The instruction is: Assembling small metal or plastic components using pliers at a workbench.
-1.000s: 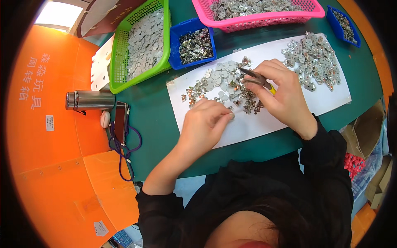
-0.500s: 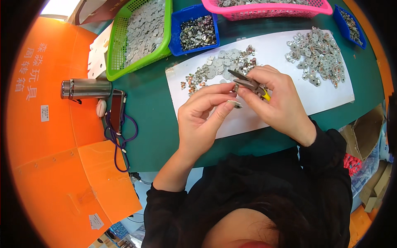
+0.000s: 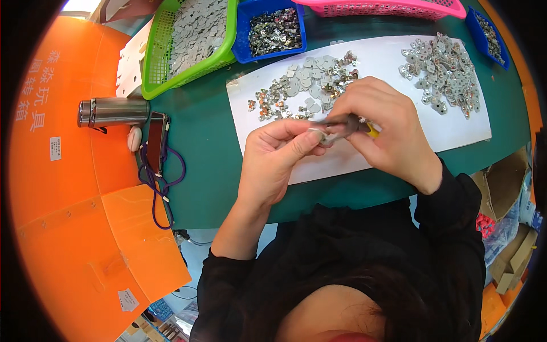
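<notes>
Between the thumb and fingers of my left hand (image 3: pixel 279 149) I pinch a small flat metal plate (image 3: pixel 317 134). My right hand (image 3: pixel 387 126) is wrapped round pliers (image 3: pixel 346 125) with dark jaws and yellow on the handle. The jaws, a little blurred, reach the plate at my left fingertips; whether they grip it I cannot tell. Both hands are over a white sheet (image 3: pixel 336 165). Beyond them lies a loose pile of flat grey plates and small shiny metal pieces (image 3: pixel 307 82). At the right of the sheet is a heap of metal plates with small fittings (image 3: pixel 444 74).
A green basket (image 3: pixel 151 74) of grey plates, a blue bin (image 3: pixel 242 43) of small parts, a pink basket (image 3: pixel 387 10) and another blue bin (image 3: pixel 478 34) line the far edge. On the left are a steel flask (image 3: pixel 119 112), a phone (image 3: pixel 155 142) with a purple cord and orange boxes (image 3: pixel 68 114).
The pliers have come down from above my left fingers to the plate, their jaws swinging from raised to nearly level. My left fingers have closed in around the plate. The view has shifted slightly.
</notes>
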`<state>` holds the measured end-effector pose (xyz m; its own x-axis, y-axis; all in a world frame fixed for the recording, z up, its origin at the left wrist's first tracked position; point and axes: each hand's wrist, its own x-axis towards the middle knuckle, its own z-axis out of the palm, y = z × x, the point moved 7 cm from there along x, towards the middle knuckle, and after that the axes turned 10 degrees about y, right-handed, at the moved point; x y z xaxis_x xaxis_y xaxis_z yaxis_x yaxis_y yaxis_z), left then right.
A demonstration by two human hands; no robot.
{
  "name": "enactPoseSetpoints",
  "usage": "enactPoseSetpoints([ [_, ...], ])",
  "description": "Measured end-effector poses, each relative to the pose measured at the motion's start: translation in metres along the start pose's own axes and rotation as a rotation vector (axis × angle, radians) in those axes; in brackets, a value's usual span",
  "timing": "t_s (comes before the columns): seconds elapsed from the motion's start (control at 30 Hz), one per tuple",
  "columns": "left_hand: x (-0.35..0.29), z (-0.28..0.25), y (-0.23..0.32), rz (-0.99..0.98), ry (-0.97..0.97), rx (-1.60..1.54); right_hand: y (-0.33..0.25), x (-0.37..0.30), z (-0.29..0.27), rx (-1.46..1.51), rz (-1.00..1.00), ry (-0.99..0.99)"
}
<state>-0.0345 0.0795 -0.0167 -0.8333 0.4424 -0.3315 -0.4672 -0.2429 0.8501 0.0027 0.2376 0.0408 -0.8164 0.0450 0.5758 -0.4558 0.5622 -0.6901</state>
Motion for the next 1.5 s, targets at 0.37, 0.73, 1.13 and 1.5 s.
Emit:
enactPoseSetpoints([
  [0.37, -0.010, 0.004, 0.011, 0.252, 0.116, 0.302, 0.019, -0.009, 0.013, 0.343, 0.542, 0.053],
  [0.73, -0.010, 0.003, 0.013, 0.379, 0.203, 0.601, 0.017, -0.006, 0.015, 0.187, 0.434, 0.039],
  [1.13, -0.009, -0.002, 0.013, 0.426, 0.198, 0.609, 0.015, -0.005, 0.015, 0.224, 0.374, -0.054],
  [1.5, -0.021, 0.009, 0.033, 0.745, 0.148, 0.783, 0.013, -0.010, 0.013, 0.298, 0.344, 0.019],
])
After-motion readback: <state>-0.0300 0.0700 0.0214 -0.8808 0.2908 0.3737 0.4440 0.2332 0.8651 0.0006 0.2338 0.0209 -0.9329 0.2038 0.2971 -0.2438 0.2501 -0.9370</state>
